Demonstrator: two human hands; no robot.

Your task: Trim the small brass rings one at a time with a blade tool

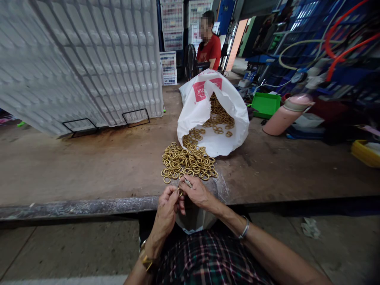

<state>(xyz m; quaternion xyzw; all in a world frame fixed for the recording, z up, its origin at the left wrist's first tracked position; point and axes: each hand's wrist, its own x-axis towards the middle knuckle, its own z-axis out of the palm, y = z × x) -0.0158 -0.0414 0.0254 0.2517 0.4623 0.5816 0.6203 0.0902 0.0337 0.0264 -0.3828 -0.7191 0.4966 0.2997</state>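
Note:
My left hand (166, 208) pinches a brass-coloured ring (180, 191) at the table's front edge. Close against it, my right hand (197, 192) is closed around a small, slim metal tool (187, 182), whose exact kind I cannot make out. Just beyond my fingers lies a heap of brass-coloured rings (190, 161). The heap spills from the mouth of a white plastic sack (194, 114) with red print, which lies on its side with more rings inside. Below my hands, a greyish bag or sheet (196, 219) hangs at the edge, partly hidden.
Stacked white ribbed plastic trays (127, 59) stand on the wooden table (89, 166) at the left. To the right are a pink bottle (285, 116), a green tray (265, 105) and a yellow container (365, 154). Behind the sack is a person in a red shirt (212, 49).

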